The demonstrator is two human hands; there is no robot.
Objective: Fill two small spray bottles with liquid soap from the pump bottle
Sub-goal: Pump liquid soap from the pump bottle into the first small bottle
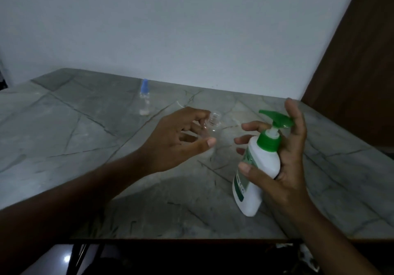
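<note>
Grey marble-pattern surface (pixel 89 125) with dark veins fills mid frame. Plain pale wall (pixel 170 29) behind it, upper frame. Brown wooden panel (pixel 362 61) at upper right. Glossy floor (pixel 64 259) with light glare at lower left under surface edge.

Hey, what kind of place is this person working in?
Probably a room in a home, dimly lit. The work goes on at a grey marble-patterned tabletop pushed against a plain white wall, with a dark brown wooden panel, perhaps a door, on the right. No shop or lab fittings show.
</note>
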